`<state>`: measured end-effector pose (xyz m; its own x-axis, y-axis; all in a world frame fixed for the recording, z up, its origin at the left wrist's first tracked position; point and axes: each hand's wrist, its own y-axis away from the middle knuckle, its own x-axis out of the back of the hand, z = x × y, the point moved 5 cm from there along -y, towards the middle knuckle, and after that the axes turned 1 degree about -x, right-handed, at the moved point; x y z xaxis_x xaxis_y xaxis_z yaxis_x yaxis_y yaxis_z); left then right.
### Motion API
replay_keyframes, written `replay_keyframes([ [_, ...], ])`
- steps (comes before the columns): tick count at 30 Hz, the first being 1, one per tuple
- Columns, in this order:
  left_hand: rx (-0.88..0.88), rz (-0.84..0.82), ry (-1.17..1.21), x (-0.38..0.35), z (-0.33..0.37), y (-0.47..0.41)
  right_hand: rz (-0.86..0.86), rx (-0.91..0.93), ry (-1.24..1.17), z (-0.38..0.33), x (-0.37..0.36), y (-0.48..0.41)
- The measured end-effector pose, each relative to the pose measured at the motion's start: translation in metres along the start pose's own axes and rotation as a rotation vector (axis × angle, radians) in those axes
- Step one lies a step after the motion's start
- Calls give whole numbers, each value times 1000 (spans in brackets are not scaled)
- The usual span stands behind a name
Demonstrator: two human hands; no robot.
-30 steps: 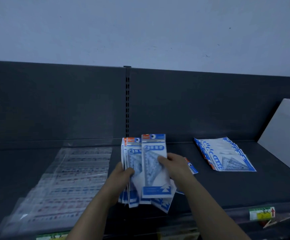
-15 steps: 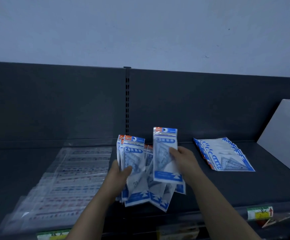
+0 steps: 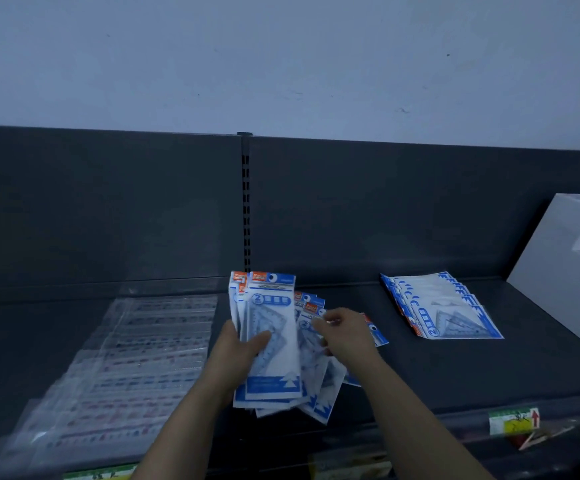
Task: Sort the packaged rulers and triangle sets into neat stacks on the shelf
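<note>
While the left hand (image 3: pixel 238 355) grips upright white-and-blue triangle-set packets (image 3: pixel 271 306), the right hand (image 3: pixel 344 336) pinches one fanned packet (image 3: pixel 313 311) at 3 o'clock.

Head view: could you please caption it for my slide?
Left hand grips stacked triangle set packs; right hand over loose ones on the shelf.

Circled "2" on front triangle-set pack (image 3: pixel 278 358); red up arrow on shelf-edge label (image 3: pixel 513 421); rest illegible.

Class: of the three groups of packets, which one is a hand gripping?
The middle bunch of triangle sets, gripped by the left hand; the clear rulers and the right-hand fan lie flat.
</note>
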<state>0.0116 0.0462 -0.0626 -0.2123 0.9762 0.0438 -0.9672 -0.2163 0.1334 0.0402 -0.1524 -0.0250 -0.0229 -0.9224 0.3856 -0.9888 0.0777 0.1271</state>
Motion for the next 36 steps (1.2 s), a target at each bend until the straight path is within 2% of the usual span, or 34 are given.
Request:
replay_keyframes([
  [3, 67, 27, -12, 7, -13, -9, 56, -65, 103, 18, 16, -2],
  [7, 121, -61, -3, -13, -30, -9, -70, -254, -102, 35, 1, 8],
  [12, 138, -131, 40, -22, -35, -7, -50, -202, -102, 44, -4, 6],
  [18, 129, -10, 68, 5, -23, -12, 99, -109, -248, 25, 39, -14],
  [21, 112, 20, 93, 1, -15, -6, -63, -70, -322, 7, 29, -6],
  [24, 64, -94, 126, -20, -4, 6, -205, -59, -218, 3, -5, 5],
  [27, 36, -82, 16, -18, -3, 5, -58, -23, -60, 12, -4, 0],
  [29, 45, -28, -23, -10, -8, 1, 93, -33, 182, 21, 16, -6],
  [30, 64, -14, -37, -8, -12, 0, 108, -56, 257, 26, 23, -6],
  [32, 89, -44, -49, -10, -17, 0, 57, -101, 297, 36, 24, -6],
  [36, 100, -110, -65, -19, -20, 4, 17, -115, 213, 47, 9, -8],
])
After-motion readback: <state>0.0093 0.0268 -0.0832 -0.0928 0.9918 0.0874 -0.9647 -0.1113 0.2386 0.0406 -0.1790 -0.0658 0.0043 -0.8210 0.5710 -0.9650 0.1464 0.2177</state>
